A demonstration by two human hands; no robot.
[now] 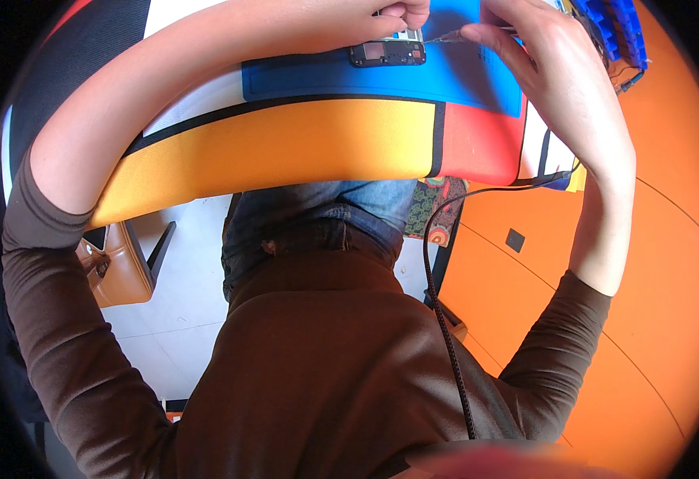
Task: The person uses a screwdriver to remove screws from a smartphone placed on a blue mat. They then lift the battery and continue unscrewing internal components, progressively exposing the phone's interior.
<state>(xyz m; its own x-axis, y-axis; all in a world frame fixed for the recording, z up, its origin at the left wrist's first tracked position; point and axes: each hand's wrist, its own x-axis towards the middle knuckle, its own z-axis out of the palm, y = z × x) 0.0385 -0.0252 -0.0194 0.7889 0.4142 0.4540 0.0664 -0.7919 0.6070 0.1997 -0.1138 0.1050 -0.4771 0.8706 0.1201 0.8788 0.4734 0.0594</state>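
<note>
An opened phone [389, 53], with its dark inner frame showing, lies on a blue mat [309, 80] near the top edge. My left hand [393, 17] rests on the phone, its fingers curled down against it. Beyond those fingers the phone is hidden or cut off by the top of the picture. From the right, my right hand [537, 44] grips a thin pointed tool [448, 37] between thumb and fingers. The tool's tip reaches the right edge of the phone. Whether it is a pair of tweezers or another pick is too small to tell.
A table cover [285, 148] in yellow, red, white and black spreads under the mat. Blue plastic racks [613, 32] stand at the upper right. A black cable [437, 295] hangs by my right side. A brown leather bag [118, 267] sits below the table at left.
</note>
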